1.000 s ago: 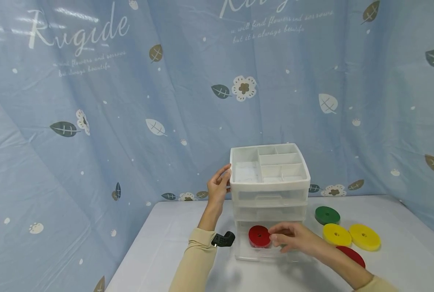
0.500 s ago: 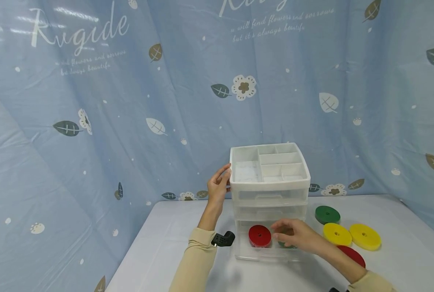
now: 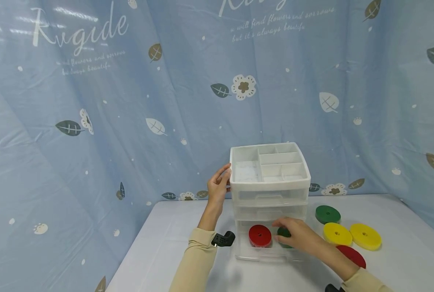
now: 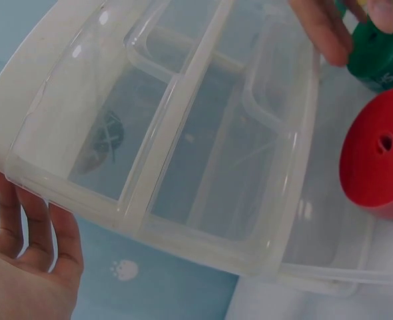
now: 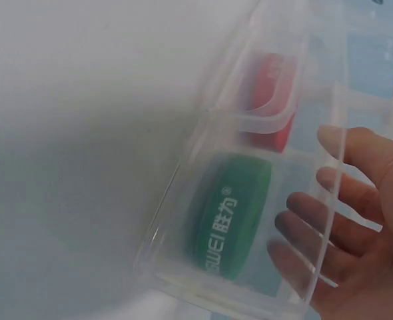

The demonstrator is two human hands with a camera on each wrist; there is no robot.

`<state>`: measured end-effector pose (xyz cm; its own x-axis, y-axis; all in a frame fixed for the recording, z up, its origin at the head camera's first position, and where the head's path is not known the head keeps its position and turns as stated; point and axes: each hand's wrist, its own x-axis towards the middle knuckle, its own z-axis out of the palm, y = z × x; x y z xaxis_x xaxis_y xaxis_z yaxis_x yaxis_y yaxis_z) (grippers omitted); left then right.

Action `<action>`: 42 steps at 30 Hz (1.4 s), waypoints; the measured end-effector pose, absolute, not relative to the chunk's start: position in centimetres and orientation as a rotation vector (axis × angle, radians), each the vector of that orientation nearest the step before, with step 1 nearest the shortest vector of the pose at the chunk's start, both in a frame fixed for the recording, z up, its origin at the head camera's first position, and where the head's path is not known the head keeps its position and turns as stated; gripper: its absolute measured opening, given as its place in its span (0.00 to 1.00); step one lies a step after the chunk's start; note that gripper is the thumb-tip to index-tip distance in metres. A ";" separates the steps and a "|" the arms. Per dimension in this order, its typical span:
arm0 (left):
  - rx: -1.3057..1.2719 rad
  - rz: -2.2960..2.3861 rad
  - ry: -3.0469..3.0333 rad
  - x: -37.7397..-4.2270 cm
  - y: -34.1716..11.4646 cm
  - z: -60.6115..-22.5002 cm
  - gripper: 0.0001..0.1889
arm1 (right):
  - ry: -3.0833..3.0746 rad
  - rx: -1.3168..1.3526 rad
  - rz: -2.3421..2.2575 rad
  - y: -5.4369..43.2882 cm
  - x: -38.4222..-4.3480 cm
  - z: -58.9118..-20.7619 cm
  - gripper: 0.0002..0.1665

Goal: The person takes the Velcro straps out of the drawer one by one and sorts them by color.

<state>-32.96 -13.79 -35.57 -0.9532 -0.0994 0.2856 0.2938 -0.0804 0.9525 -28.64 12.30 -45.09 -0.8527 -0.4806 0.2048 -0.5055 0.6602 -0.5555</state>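
A white drawer unit (image 3: 271, 187) stands on the table with its clear bottom drawer (image 3: 241, 245) pulled out. Inside lie a red tape roll (image 3: 260, 234) at the left and a green tape roll (image 5: 233, 217) at the right, white lettering on the green one's side. My left hand (image 3: 217, 187) rests its fingers against the unit's left side, near the top. Over the drawer, my right hand (image 3: 299, 235) has its fingers spread loosely beside the green roll, a gap showing between them in the right wrist view. From the head, that hand partly covers the roll.
Right of the unit, another green roll (image 3: 327, 214), two yellow rolls (image 3: 337, 234) and a red roll (image 3: 352, 256) lie on the white tabletop (image 3: 173, 243). The unit's top holds a divided tray (image 3: 247, 170). A blue patterned curtain (image 3: 187, 101) hangs behind.
My right hand has shifted slightly right, away from the red roll, uncovering more of the green roll in the drawer. My left hand has stayed in place.
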 end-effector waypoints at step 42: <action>-0.177 -2.136 -1.906 -35.2 -14.1 -37.6 0.21 | -2.965 0.671 0.744 10.9 -28.5 -46.2 0.25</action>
